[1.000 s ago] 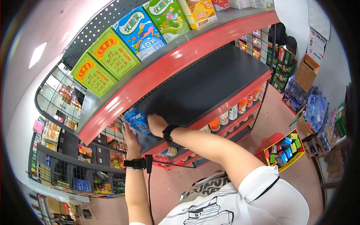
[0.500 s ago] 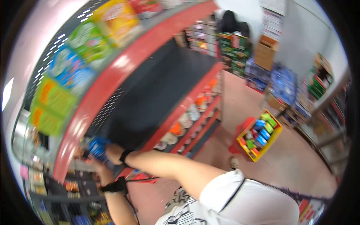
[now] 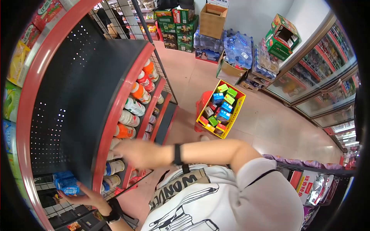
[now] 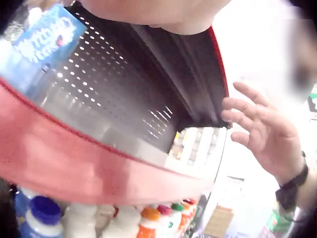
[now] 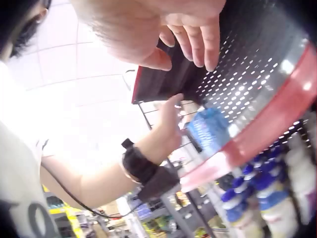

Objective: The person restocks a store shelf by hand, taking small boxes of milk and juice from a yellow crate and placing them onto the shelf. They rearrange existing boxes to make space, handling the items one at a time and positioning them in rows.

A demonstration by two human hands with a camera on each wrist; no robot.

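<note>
Right hand (image 3: 135, 153) has left blue pack (image 3: 66, 183), fingers spread; left hand (image 3: 83, 198) touches it flat-fingered. Likely light, rigid: grip sides.

Shirt print (image 3: 181, 186): "WONDE", the rest lost in a fold.
Blue pack (image 3: 65, 183), near left: white lettering, too blurred to read.
Bottles (image 3: 127, 117): labels too small to read.

Pack (image 3: 66, 183) sits on the shelf (image 3: 77, 96), right at its near end, with the left hand (image 3: 83, 197) just beside it at the edge. The right hand (image 3: 137, 153) hangs in front of the shelf's lip, before the bottles (image 3: 133, 107) lined up on the tier below. On the floor to the right is the box of cartons (image 3: 239, 106), and the water packs (image 3: 239, 48) are behind it.
</note>
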